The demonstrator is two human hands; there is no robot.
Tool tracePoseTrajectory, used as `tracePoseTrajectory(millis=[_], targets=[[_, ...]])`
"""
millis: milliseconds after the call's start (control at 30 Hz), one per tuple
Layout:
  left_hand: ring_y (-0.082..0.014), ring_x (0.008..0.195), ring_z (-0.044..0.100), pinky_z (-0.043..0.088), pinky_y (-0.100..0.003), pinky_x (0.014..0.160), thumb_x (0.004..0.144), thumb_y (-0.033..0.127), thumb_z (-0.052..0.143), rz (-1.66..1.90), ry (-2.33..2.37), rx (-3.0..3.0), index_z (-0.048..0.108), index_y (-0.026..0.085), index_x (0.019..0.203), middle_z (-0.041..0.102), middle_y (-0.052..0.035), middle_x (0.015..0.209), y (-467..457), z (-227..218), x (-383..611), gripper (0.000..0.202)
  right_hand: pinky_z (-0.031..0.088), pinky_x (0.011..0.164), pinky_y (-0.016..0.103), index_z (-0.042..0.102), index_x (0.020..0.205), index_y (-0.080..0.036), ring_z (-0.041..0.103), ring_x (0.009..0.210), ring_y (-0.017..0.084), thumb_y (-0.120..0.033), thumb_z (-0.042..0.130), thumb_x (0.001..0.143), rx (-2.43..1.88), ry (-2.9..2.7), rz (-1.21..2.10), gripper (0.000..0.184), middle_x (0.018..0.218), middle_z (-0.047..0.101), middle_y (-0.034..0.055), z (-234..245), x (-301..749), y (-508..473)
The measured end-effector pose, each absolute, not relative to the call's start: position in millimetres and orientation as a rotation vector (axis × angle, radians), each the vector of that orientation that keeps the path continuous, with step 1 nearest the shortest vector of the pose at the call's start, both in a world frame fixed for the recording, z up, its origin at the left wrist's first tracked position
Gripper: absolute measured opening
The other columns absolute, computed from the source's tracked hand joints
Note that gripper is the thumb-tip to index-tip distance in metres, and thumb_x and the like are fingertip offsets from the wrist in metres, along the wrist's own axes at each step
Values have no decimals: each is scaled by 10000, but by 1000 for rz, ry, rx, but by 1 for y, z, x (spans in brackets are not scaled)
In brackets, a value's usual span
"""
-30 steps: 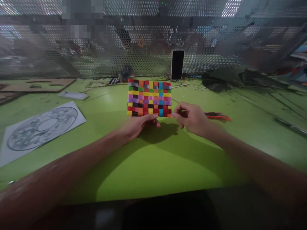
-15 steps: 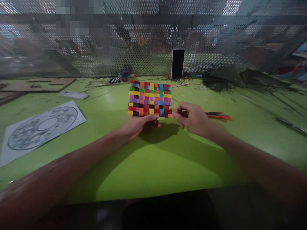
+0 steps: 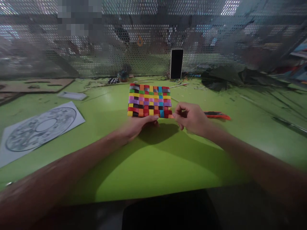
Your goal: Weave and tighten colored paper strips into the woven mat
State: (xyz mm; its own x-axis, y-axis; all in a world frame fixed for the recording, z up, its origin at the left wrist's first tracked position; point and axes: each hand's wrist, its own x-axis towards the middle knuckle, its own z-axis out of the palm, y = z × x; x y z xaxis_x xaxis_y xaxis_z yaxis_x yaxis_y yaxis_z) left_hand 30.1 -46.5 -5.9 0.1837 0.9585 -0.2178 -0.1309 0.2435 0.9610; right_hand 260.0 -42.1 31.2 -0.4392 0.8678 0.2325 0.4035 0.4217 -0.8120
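A rectangular mat woven from many-coloured strips (image 3: 150, 99) is held up above the green table, its face towards me. My left hand (image 3: 140, 125) grips its lower edge, thumb in front and fingers behind and below. At the lower right corner an orange strip (image 3: 170, 116) sticks out of the weave. My right hand (image 3: 190, 116) pinches the end of that strip between thumb and index finger, the other fingers curled. Just behind the right hand lies an orange-red cutter (image 3: 218, 115), its near end hidden by the hand.
On the green table (image 3: 153, 172), a sheet with a printed ring (image 3: 69, 119) and a small white tray (image 3: 72, 95) lie left. Cut cardboard (image 3: 51, 85) sits further back. A phone (image 3: 177, 64) leans upright against the perforated metal screen (image 3: 148, 57). Dark leaves (image 3: 223, 78) lie back right.
The mat's top edge has tipped slightly back, away from me. Both hands keep their holds, and the view has shifted a little.
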Motion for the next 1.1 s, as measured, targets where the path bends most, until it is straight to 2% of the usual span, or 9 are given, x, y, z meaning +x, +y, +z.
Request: tracePoseTrajectory(millis=[367, 633, 867, 1100], targets=[[-177, 760, 675, 551, -318, 814, 730, 274, 860, 958, 1033, 969, 711, 159, 745, 726, -50, 742, -47, -1, 30, 189, 468, 413, 227, 511, 737, -197, 548, 467, 86, -312, 660, 927, -1061, -2030, 932, 268, 623, 571, -16, 32, 261, -43], [-151, 757, 668, 560, -285, 823, 802, 223, 810, 952, 999, 918, 723, 171, 803, 717, -35, 735, -42, -4, 26, 101, 452, 429, 237, 547, 807, -186, 587, 451, 105, -455, 644, 948, -1187, -2034, 1017, 319, 584, 610, -9, 29, 262, -36], [-136, 716, 663, 564, -267, 797, 815, 150, 786, 986, 1019, 849, 721, 154, 793, 709, -34, 717, -43, 0, 27, 69, 435, 481, 241, 560, 866, -180, 586, 487, 113, -377, 570, 1004, -1237, -2130, 1119, 241, 591, 649, -1, 36, 264, -35], [-128, 688, 664, 564, -233, 734, 849, 93, 736, 988, 1068, 840, 707, 134, 816, 710, -49, 715, -47, 7, 29, 60, 439, 510, 238, 510, 850, -196, 610, 546, 122, -299, 531, 1018, -1205, -2131, 1266, 198, 626, 646, -5, 40, 265, -35]])
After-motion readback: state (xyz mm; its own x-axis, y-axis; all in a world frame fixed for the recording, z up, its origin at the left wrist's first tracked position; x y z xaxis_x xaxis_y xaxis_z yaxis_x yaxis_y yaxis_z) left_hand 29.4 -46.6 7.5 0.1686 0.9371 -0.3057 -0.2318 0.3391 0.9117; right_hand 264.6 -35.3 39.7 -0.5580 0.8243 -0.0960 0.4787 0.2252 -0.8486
